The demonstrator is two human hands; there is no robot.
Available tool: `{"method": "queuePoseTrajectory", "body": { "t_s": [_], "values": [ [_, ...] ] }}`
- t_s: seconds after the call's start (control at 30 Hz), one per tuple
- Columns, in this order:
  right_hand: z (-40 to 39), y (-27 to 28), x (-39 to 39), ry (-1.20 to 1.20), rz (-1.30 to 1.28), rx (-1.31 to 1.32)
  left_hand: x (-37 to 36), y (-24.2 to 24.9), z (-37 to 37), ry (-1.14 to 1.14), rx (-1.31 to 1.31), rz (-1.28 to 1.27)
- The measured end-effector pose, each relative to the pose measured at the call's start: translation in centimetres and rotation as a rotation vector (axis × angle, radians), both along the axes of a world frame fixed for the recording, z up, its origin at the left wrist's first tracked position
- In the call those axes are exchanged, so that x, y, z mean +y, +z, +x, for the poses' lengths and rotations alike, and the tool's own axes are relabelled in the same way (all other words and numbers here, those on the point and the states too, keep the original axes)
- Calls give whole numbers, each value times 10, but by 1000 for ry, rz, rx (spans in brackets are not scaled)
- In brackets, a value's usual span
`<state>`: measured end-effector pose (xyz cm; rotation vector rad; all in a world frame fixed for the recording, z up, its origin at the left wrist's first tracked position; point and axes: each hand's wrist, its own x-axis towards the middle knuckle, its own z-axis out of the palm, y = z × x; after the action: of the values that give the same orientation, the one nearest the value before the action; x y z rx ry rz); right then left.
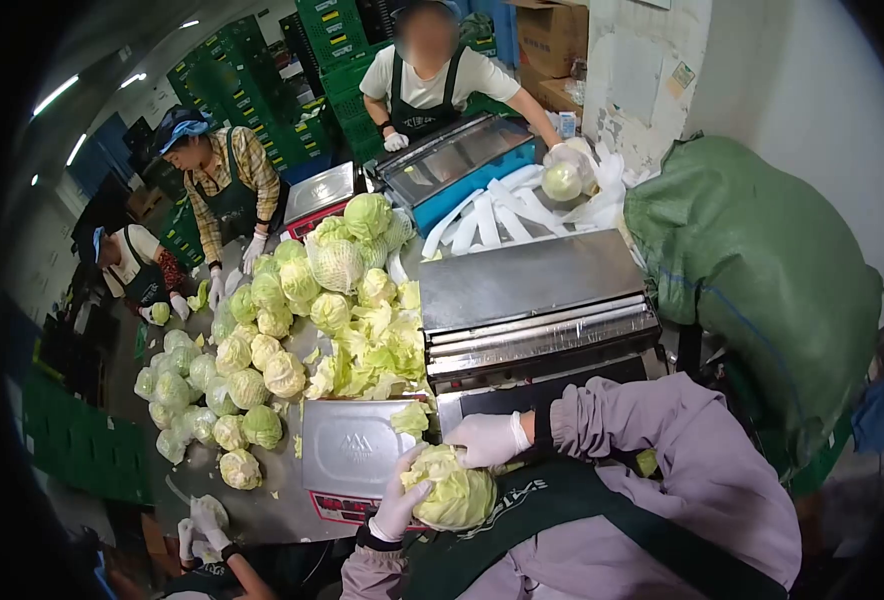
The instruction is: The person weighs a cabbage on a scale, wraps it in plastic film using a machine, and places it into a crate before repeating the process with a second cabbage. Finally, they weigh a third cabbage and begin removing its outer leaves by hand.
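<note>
A pale green cabbage (pixel 452 490) is held up close to my apron, at the front edge of the table. My left hand (pixel 398 503), in a white glove, wraps round its left side with the fingers curled over the leaves. From above, my gloved right hand (pixel 489 440) grips the cabbage's upper right, its fingertips pressed on the outer leaves. Just beyond sits a digital scale (pixel 352 445) with a bare metal plate and red trim. A loose leaf (pixel 411 419) overlaps the plate's right edge.
A wrapping machine (pixel 537 290) stands right of the loose leaves (pixel 377 345). Cabbages (pixel 284 374), some bagged or netted, cover the table's middle. Several co-workers (pixel 224 185) work around it. A large green sack (pixel 762 290) bulges at right; green crates (pixel 227 85) are stacked behind.
</note>
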<state>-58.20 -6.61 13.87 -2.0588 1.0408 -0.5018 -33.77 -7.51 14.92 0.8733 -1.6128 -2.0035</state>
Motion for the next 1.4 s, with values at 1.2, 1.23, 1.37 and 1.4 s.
{"method": "queuePoseTrajectory", "body": {
  "t_s": [1.2, 1.23, 1.37, 1.4],
  "values": [
    [12, -4, -6, 43, 171, 5, 10, -29, 11, 70, 184, 279],
    [14, -4, -6, 49, 179, 5, 12, -30, 12, 76, 186, 271],
    [14, -14, -5, -89, 455, -139, 20, -22, 13, 111, 194, 309],
    [15, -15, -6, -262, 796, -304, 24, -15, 15, 108, 235, 282]
  ]
}}
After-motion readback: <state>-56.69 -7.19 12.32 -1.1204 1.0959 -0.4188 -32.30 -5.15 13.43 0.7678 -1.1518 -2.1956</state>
